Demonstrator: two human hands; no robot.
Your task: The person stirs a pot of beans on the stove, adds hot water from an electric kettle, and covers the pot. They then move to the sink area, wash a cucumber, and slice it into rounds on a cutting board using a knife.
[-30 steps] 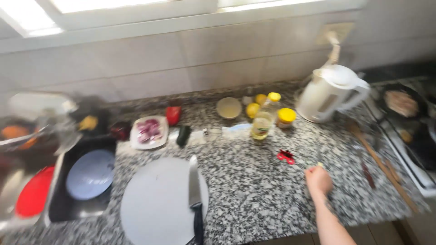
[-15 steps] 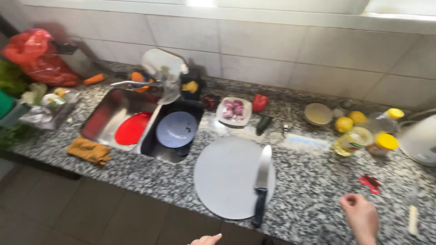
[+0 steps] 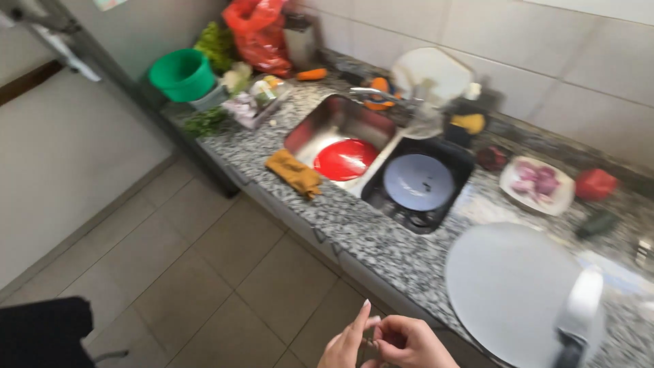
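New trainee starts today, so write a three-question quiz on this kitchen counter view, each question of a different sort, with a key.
1. True or false: the red plate lies in the steel sink.
2. Multiple choice: what lies on the counter edge just in front of the sink? A) a yellow cloth B) a wooden spoon C) a glass jar
3. Fill in: the knife rests on the round grey ____.

Key
1. True.
2. A, the yellow cloth.
3. Cutting board. Both hands, left hand and right hand, meet below the counter edge, off the board.
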